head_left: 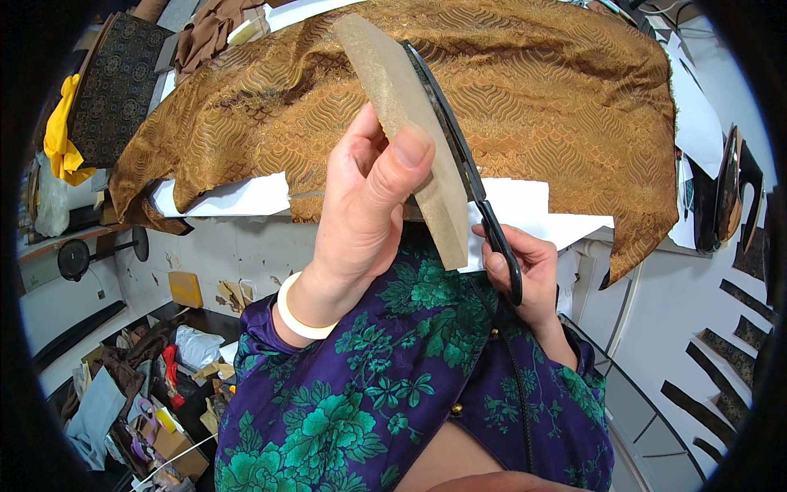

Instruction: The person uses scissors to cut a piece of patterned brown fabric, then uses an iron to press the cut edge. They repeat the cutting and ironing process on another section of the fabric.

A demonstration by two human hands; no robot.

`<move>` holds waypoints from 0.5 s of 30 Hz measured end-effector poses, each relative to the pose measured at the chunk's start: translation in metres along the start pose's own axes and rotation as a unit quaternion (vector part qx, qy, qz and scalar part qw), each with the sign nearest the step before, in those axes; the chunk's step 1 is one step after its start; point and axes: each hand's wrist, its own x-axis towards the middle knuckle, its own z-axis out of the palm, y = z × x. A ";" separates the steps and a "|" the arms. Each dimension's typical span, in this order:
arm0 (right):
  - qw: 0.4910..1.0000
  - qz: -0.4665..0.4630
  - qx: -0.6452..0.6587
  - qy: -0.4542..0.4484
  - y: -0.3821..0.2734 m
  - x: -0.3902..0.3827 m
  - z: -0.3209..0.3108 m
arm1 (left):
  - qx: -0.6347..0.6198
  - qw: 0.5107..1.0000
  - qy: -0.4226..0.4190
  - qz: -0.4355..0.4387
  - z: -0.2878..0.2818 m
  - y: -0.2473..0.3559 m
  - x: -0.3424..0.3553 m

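Note:
My left hand [357,197] is raised above the table's front edge, its thumb and fingers closed on a long, stiff tan piece [379,70]; whether it is cloth or card I cannot tell. In my right hand [531,275] are black-handled scissors [469,160], the fingers around the handle. The blades point away from me and lie along the right edge of the tan piece. How far they are apart is hard to see. Behind both hands a large gold-brown brocade cloth [566,123] lies in folds over the table. White sheets [520,205] stick out from under its front edge.
Dark patterned fabric [119,90] and a yellow cloth [64,135] are at the far left. Lower left is a heap of scraps and bags [156,385]. Dark fabric strips [697,410] lie on the white surface at right. Brown cloth [217,33] sits at the back left.

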 end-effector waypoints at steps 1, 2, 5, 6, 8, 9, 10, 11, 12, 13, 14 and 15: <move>1.000 0.000 0.001 -0.001 0.001 0.000 -0.001 | 0.001 1.000 0.000 0.000 0.000 0.000 0.000; 1.000 -0.002 0.000 0.000 0.001 0.000 0.000 | 0.002 1.000 0.001 0.001 0.000 0.000 0.000; 1.000 -0.004 -0.006 0.006 -0.001 0.000 0.003 | 0.000 1.000 0.002 -0.001 0.000 0.000 0.000; 1.000 -0.004 -0.008 0.007 -0.001 0.000 0.003 | -0.001 1.000 0.001 -0.002 0.000 0.000 0.000; 1.000 -0.003 -0.010 0.009 -0.001 0.000 0.003 | -0.003 1.000 0.000 -0.001 -0.001 0.000 0.000; 1.000 -0.002 -0.009 0.009 -0.001 0.000 0.004 | -0.005 1.000 0.000 0.001 -0.001 0.000 0.000; 1.000 -0.001 -0.009 0.009 -0.002 0.000 0.004 | -0.006 1.000 0.000 0.002 -0.001 0.000 0.000; 1.000 0.000 -0.010 0.010 -0.002 0.000 0.004 | -0.008 1.000 0.000 0.003 0.000 0.000 0.000; 1.000 0.000 -0.011 0.011 -0.001 0.000 0.004 | -0.008 1.000 -0.001 0.003 0.000 0.000 0.000; 1.000 0.000 -0.011 0.013 -0.001 0.000 0.004 | -0.009 1.000 -0.001 0.004 0.000 -0.001 0.000; 1.000 0.001 -0.013 0.013 -0.001 0.000 0.004 | -0.009 1.000 -0.002 0.003 0.000 -0.001 0.000; 1.000 0.001 -0.015 0.013 -0.002 0.000 0.005 | -0.010 1.000 -0.002 0.001 0.000 0.000 0.000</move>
